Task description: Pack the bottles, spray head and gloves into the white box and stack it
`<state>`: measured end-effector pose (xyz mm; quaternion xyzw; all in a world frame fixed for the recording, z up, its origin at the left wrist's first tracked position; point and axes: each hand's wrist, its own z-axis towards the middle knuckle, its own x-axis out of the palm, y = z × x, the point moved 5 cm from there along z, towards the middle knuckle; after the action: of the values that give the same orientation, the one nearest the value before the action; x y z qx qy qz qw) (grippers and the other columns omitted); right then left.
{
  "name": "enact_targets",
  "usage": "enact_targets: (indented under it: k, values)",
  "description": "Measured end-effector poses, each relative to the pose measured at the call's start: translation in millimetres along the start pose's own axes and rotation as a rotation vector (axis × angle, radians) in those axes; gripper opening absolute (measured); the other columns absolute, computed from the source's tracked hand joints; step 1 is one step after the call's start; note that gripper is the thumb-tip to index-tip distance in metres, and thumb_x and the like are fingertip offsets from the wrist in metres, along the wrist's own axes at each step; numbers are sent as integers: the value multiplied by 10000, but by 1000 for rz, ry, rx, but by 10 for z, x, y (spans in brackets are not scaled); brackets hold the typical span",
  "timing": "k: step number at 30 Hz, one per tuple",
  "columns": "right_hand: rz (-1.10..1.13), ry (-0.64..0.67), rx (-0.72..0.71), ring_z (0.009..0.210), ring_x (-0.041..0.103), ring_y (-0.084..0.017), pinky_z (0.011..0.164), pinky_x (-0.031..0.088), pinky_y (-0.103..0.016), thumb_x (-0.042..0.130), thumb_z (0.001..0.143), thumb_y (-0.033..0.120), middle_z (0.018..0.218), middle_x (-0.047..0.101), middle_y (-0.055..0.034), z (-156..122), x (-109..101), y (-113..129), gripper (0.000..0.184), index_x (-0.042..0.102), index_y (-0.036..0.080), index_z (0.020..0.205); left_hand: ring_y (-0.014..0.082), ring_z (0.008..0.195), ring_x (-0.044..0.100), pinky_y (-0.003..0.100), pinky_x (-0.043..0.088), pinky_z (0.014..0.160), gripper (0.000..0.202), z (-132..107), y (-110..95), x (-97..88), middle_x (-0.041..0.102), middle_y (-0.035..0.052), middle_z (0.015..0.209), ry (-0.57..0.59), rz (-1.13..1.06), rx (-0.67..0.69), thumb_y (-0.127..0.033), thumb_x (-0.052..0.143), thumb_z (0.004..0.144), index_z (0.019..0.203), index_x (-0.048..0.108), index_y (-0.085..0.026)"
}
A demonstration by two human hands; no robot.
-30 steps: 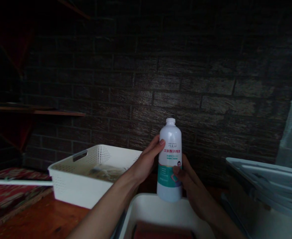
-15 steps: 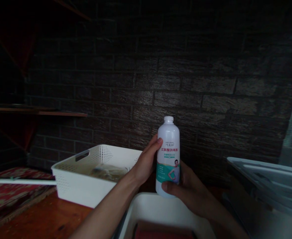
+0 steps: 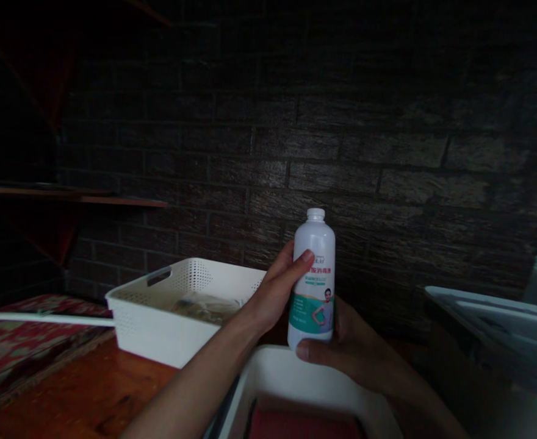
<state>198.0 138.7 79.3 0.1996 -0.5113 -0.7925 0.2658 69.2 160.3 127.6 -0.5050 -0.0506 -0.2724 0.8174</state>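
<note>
A white plastic bottle (image 3: 313, 286) with a white cap and a green-and-white printed label stands nearly upright between my hands. My left hand (image 3: 275, 289) wraps its upper left side, the thumb lying across the label. Lower down, my right hand (image 3: 342, 344) grips the right side and base, with its thumb over the bottom front edge. The fingers behind the bottle are hidden. Just below the bottle is a white bin (image 3: 277, 360) with a dark red item (image 3: 300, 424) inside.
Left of my arm, a white perforated basket (image 3: 158, 335) holds something in clear plastic on the wooden table (image 3: 85, 396). A white rod (image 3: 44, 319) lies over patterned red cloth (image 3: 16, 347). At right stands a lidded container (image 3: 492, 329). Shelves (image 3: 76, 195) jut from the dark brick wall (image 3: 268, 140).
My left thumb has slid further across the label. My right thumb sits a little lower on the bottle's base. The view has shifted slightly.
</note>
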Motion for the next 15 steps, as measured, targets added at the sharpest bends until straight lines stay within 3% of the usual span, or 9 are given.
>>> enact_targets:
  k: [9, 15]
  values:
    - [-143, -77, -5, 1050, 685, -237, 897, 545, -362, 915, 835, 270, 1119, 755, -12, -1, 16, 32, 538, 648, 242, 1301, 193, 865, 668, 272, 490, 754, 387, 53, -17, -18, 720, 20, 942, -100, 22, 44, -464, 806, 887, 1180, 723, -225]
    - [-135, -29, 56, 1172, 677, -293, 979, 537, -434, 919, 830, 320, 1259, 748, -61, -18, -16, -19, 601, 630, 231, 1350, 200, 786, 655, 291, 501, 691, 463, 45, -9, -27, 696, 16, 887, -124, 42, 18, -519, 816, 860, 1219, 701, -249]
